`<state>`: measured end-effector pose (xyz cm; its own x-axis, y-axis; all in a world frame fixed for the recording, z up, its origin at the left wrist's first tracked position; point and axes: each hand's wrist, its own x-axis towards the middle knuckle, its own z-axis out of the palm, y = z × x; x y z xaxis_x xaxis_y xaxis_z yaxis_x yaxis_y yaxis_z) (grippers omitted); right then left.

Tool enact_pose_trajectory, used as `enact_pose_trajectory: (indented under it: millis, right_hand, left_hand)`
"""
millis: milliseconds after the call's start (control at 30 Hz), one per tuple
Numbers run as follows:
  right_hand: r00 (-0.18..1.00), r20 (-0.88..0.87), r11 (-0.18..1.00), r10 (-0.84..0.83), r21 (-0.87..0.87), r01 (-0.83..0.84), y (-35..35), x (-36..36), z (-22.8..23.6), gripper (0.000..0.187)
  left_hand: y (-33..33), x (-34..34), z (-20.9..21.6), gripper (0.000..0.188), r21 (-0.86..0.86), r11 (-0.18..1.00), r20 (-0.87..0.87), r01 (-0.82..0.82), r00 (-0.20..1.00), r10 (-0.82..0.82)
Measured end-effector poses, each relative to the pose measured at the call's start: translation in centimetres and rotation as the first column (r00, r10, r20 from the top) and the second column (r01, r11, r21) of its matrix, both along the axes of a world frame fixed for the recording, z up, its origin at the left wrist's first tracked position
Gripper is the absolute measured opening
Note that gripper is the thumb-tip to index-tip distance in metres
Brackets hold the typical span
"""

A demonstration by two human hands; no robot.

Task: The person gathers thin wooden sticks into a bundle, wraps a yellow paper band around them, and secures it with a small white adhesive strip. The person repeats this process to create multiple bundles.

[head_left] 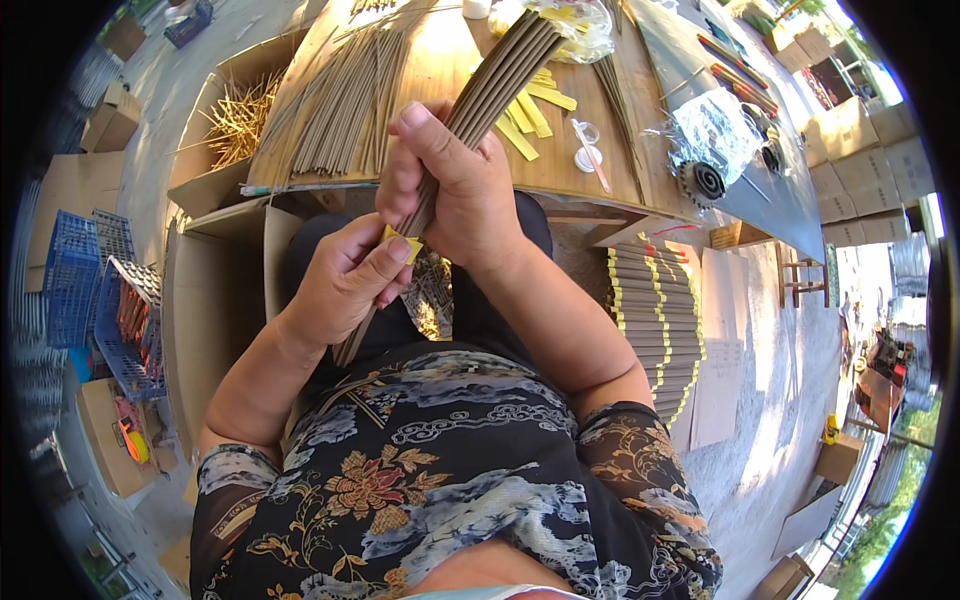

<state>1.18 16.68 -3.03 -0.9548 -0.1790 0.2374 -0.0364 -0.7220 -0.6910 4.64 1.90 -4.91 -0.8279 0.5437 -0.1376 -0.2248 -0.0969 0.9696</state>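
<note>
A bundle of thin brown incense sticks [508, 72] slants across my lap toward the table, held in both hands. My right hand [462, 195] is wrapped round its middle, thumb along the upper side. Lower down, my left hand [345, 272] pinches a yellow paper strip [404, 244] against the sticks, thumb on top. The bundle's lower end sticks out below my left hand. Loose incense sticks [350, 105] lie on the table to the left. More yellow paper strips [522, 122] lie behind my right hand, near a small white round lid [588, 158].
The wooden table [440, 50] stands ahead, with a clear plastic bag [585, 35] and a black coil [703, 184] on it. Cardboard boxes [215, 310] and blue crates [128, 330] are at left. Yellow-banded incense bundles [655, 320] lie low at right.
</note>
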Motion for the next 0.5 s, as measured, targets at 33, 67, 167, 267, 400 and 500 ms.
enact_pose_trajectory:
  millis: [33,67,167,267,400,500]
  right_hand:
    - [0.998,-0.052,0.997,-0.029,0.066,0.032,0.4,-0.2,-0.1,0.023]
    - [0.999,-0.042,0.993,0.025,0.119,-0.019,1.9,0.1,0.0,0.038]
    - [0.880,-0.193,0.684,-0.434,0.565,0.461,7.1,-0.7,-1.8,0.030]
    - [0.625,-0.508,-0.242,-0.593,0.852,0.464,15.4,-1.2,-5.4,0.031]
    - [0.712,-0.301,-0.404,-0.634,0.914,0.026,19.8,-1.7,-9.7,0.044]
    - [0.722,-0.114,-0.210,-0.683,0.977,-0.045,20.2,-2.1,-11.7,0.040]
  left_hand:
    - [0.2,-0.3,0.0,0.027,0.015,1.000,-0.030,-0.010,1.000,0.011]
    - [0.1,-0.6,0.1,0.029,0.030,0.999,-0.057,-0.023,0.998,0.025]
    - [-0.5,-1.4,-0.1,0.028,0.143,0.983,-0.134,-0.113,0.982,0.132]
    - [-0.3,-1.6,-0.5,0.027,0.209,0.959,-0.028,-0.193,0.979,0.203]
    - [0.8,-2.4,-1.4,0.027,0.264,0.953,0.018,-0.151,0.988,0.151]
    - [1.0,-2.8,-1.5,0.027,0.291,0.946,0.030,-0.143,0.990,0.140]
